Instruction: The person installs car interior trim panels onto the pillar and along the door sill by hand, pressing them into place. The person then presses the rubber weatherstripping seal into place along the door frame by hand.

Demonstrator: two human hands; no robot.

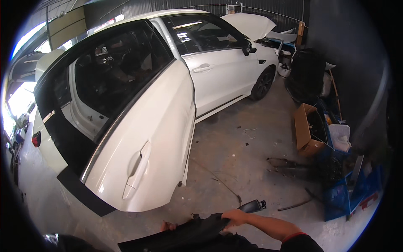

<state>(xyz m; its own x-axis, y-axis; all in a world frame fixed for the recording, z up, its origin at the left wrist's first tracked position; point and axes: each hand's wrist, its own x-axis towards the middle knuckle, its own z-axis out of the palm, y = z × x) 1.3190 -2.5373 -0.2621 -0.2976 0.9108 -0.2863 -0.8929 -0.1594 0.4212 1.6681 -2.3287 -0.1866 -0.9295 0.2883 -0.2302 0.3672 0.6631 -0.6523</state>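
Indoors, on a grey floor [235, 130], a white car [226, 71] stands side-on, shown from the head camera. Nearest the camera, the car's rear door [157, 122] swings wide, its dark window partly filling the frame; at the car's front the hood [252, 26] is raised. Just off the car's front corner rises a black heap [308, 75]. Well apart from the car, across the floor, sits a blue bin [338, 203], with an open cardboard box [303, 130] nearer the car's front door. A black panel [180, 235], apparently the piece being handled, is held up in front of the car, just past the lower edge of its open door. Below the car's front fender is a dark wheel [263, 84]. Beside the box, on the side away from the car, rests a pale container [340, 135]. On the car's near side, a person's right hand [235, 218] has its grip closed on the panel's upper edge; of the left hand [168, 227], nearer the car's open door, only fingers show at that edge, and whether its grip is clenched cannot be told. A black mirror [249, 49] juts from the car's front door, and a white handle [136, 172] sits on the rear one.
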